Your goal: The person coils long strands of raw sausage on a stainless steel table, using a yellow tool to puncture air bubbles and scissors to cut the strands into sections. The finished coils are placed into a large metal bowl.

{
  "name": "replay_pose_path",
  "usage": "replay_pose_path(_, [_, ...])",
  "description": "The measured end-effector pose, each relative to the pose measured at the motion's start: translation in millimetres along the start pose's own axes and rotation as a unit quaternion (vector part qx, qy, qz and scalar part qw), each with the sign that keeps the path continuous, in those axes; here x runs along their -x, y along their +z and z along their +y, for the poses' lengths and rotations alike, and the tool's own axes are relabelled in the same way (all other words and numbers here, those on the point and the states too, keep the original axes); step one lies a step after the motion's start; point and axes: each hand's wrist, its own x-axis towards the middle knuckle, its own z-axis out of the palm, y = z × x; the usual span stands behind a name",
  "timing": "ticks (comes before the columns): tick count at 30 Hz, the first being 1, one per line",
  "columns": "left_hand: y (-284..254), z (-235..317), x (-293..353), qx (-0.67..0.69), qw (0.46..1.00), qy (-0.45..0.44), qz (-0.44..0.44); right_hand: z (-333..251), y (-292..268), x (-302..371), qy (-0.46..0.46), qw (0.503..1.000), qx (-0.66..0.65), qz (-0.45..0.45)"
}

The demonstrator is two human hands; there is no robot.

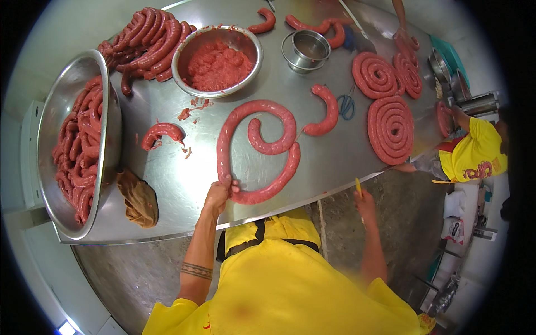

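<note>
A long raw sausage (225,146) lies in a loose spiral on the steel table in front of me. My left hand (219,195) has its fingers closed round the near bend of it, by the table edge. Off the table to the right, my right hand (366,206) grips a slim yellow object (358,186) that points upward; its kind is too small to tell. A short curved sausage (325,110) rests just right of the spiral, with blue-handled scissors (346,106) beside it.
A steel basin (110,120) of sausages stands left, near a brown cloth (137,199). Behind are a sausage pile (148,42), a bowl (257,56) of ground meat and a metal pot (311,46). Coiled sausages (391,129) lie right, near a co-worker (474,146) in yellow.
</note>
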Motion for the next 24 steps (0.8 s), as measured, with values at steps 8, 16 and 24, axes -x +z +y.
replay_pose_path(8, [-2,-3,7,0.204,0.968,0.119,-0.089,-145,93,-106,-0.124,0.973,-0.024,0.192])
replay_pose_path(16, [24,-31,-19,0.108,0.994,0.029,0.018,-212,121,-152,-0.123,0.957,0.145,0.219])
replay_pose_path(24, [10,11,-14,0.095,0.964,0.236,0.08,-183,126,-147,-0.28,0.929,0.072,0.232])
